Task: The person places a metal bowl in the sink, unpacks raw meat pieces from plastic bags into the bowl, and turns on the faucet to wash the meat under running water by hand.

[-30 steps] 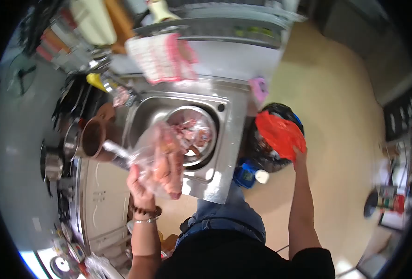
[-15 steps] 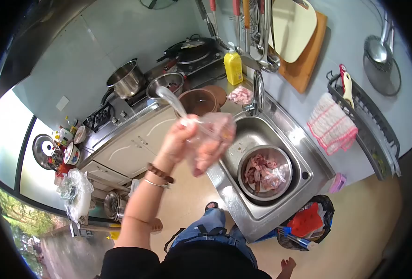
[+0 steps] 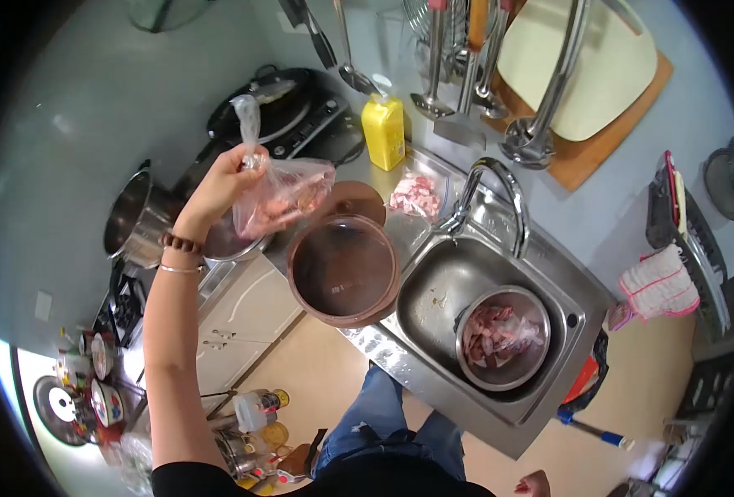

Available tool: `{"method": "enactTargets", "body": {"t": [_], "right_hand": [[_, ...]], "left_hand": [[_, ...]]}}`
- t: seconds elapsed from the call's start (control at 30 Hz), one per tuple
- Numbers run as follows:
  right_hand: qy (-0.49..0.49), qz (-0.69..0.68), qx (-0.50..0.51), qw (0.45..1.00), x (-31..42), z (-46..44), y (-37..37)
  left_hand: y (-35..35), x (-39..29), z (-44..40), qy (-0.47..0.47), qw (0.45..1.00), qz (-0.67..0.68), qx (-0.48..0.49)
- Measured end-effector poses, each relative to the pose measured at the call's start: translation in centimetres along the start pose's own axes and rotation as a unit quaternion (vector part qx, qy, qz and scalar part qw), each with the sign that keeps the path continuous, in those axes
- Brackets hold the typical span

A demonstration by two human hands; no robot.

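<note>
My left hand (image 3: 233, 178) is closed around the twisted neck of a clear plastic bag of meat (image 3: 284, 197), with pinkish pieces inside. The bag hangs above the counter, just left of a brown clay pot (image 3: 295, 291) and partly over a steel bowl (image 3: 233, 247). Dark liquid seems to fill the uncovered pot, and its brown lid (image 3: 357, 199) lies behind it. Down at the lower right edge, my right hand (image 3: 534, 484) hangs by my side, partly cut off; its fingers look loosely apart and no object shows in it.
In the sink (image 3: 417, 286) a steel basin (image 3: 541, 319) holds cut meat. A smaller bag of meat (image 3: 415, 195) lies behind the faucet (image 3: 465, 199). A yellow bottle (image 3: 383, 132) stands against the wall. Left are a steel pot (image 3: 139, 219) and a frying pan (image 3: 259, 103).
My left hand has carried the bag left and toward the back counter, away from in front of the sink. The view has moved closer, so the clay pot now shows whole.
</note>
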State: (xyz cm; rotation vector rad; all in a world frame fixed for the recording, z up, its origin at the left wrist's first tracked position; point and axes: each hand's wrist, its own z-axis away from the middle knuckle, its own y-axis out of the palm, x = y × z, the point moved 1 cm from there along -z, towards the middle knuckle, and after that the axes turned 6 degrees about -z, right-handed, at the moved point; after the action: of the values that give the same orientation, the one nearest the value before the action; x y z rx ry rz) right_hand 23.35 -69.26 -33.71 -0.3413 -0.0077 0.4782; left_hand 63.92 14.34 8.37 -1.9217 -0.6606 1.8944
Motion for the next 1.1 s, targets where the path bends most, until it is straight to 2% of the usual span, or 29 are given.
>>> {"method": "enactTargets", "body": {"t": [0.03,0.07,0.1,0.13,0.17,0.2,0.23,0.27,0.3,0.33,0.37,0.4,0.43,0.47,0.5,0.53,0.57,0.6,0.63,0.67,0.73,0.8,0.83,0.87,0.9,0.93,1.0,1.07,1.1], "right_hand": [[0.095,-0.114,0.087,0.985,1.4,2.8,1.4],[0.060,-0.005,0.169,0.984,3.3,4.6,3.0],[-0.024,0.185,0.189,0.964,11.0,13.4,5.6],[-0.027,-0.032,0.167,0.985,12.7,14.7,6.7],[-0.167,-0.155,0.160,0.960,16.5,19.1,7.6],[-0.301,-0.107,0.052,0.946,21.3,22.1,9.0],[-0.375,0.009,-0.006,0.927,27.8,27.8,9.3],[-0.424,0.058,-0.058,0.902,31.0,28.2,9.6],[-0.540,-0.019,-0.103,0.835,34.9,29.6,10.2],[-0.637,0.005,-0.142,0.758,38.8,29.2,10.3],[-0.653,0.014,-0.142,0.744,44.0,32.5,10.1],[-0.708,-0.004,-0.227,0.668,47.6,30.1,11.0],[-0.690,-0.033,-0.243,0.680,51.1,29.3,11.5],[-0.690,-0.046,-0.273,0.668,54.4,27.9,12.2],[-0.728,-0.098,-0.315,0.601,57.9,26.9,12.6],[-0.728,-0.089,-0.330,0.595,60.5,25.9,13.4],[-0.680,-0.171,-0.219,0.678,61.4,27.2,14.4],[-0.715,-0.051,-0.190,0.671,62.5,25.9,15.7],[-0.709,-0.158,-0.255,0.638,62.3,25.8,17.9],[-0.673,-0.157,-0.149,0.707,61.3,26.7,17.2],[-0.669,-0.252,-0.046,0.698,58.8,25.0,17.3],[-0.619,-0.501,0.169,0.581,55.7,19.3,17.2],[-0.491,-0.656,0.254,0.514,53.9,19.3,15.2],[-0.332,-0.779,0.322,0.423,52.6,19.6,13.6],[-0.326,-0.776,0.324,0.431,51.9,19.1,12.7],[-0.340,-0.753,0.292,0.482,51.5,18.6,11.7],[-0.368,-0.695,0.224,0.576,51.2,17.5,9.7],[-0.392,-0.626,0.151,0.658,51.1,16.2,8.0],[-0.452,-0.543,-0.041,0.706,51.2,15.5,7.3]], "left_hand": [[-0.3,1.8,-1.8,0.018,0.998,-0.057,-0.001],[-0.3,3.6,-3.8,0.045,0.993,-0.112,0.005],[-0.3,6.0,-5.9,0.059,0.990,-0.129,-0.002],[-0.3,8.3,-7.9,0.075,0.987,-0.141,-0.007],[0.1,9.8,-9.7,0.096,0.967,-0.232,-0.045],[0.4,11.7,-11.3,0.141,0.940,-0.302,-0.073],[0.2,14.3,-12.7,0.135,0.912,-0.381,-0.074],[0.2,18.4,-13.9,0.160,0.880,-0.432,-0.120],[1.0,18.0,-13.9,0.116,0.899,-0.410,-0.097],[1.8,16.4,-13.5,0.072,0.915,-0.390,-0.073],[2.3,13.9,-12.6,0.109,0.920,-0.366,-0.089],[2.9,10.6,-11.3,0.145,0.923,-0.340,-0.102],[3.5,6.9,-9.5,0.168,0.934,-0.294,-0.111],[3.9,3.4,-7.5,0.191,0.943,-0.245,-0.117],[3.8,1.0,-5.2,0.207,0.960,-0.170,-0.085],[3.8,-2.0,-1.8,0.153,0.975,-0.142,-0.080],[2.6,-1.3,1.2,0.158,0.983,-0.005,-0.097],[3.3,-2.1,5.7,0.236,0.930,0.251,-0.125],[5.4,-2.0,6.8,0.234,0.932,0.255,-0.110],[8.1,-1.8,8.2,0.201,0.924,0.324,-0.028],[13.4,-1.3,11.8,0.126,0.878,0.446,0.120],[19.1,-0.6,14.8,0.049,0.793,0.554,0.247],[21.5,-1.2,16.3,0.009,0.738,0.603,0.302],[24.3,-1.7,15.3,-0.003,0.796,0.505,0.332],[26.9,-1.9,14.7,-0.007,0.851,0.395,0.347],[29.3,-1.6,14.4,-0.011,0.891,0.277,0.359],[34.0,0.4,15.1,-0.071,0.904,0.240,0.346],[37.5,1.3,14.3,-0.038,0.933,0.182,0.309],[39.0,1.9,13.6,-0.017,0.950,0.106,0.293]]}}
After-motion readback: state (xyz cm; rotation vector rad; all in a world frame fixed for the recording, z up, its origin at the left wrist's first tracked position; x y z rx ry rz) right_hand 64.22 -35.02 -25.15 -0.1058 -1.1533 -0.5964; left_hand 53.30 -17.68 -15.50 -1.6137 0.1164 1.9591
